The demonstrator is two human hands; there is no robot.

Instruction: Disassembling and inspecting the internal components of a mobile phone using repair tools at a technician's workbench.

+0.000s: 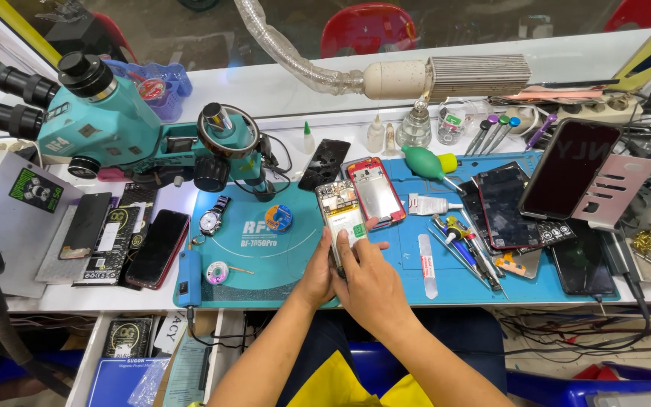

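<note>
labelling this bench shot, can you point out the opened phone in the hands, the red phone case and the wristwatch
opened phone [340, 207], head view, on its exposed upper inside
red phone case [375, 191], head view, on its pale middle
wristwatch [210, 221], head view, on its dial

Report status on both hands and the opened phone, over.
Left hand grips opened phone by its left edge. Right hand on its lower end, fingers on the board. Red phone frame lies close right, touching or not unclear.

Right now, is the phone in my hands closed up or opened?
Opened: the phone held by the left hand and right hand shows bare internals and battery, with the red back cover lying beside it.
</note>
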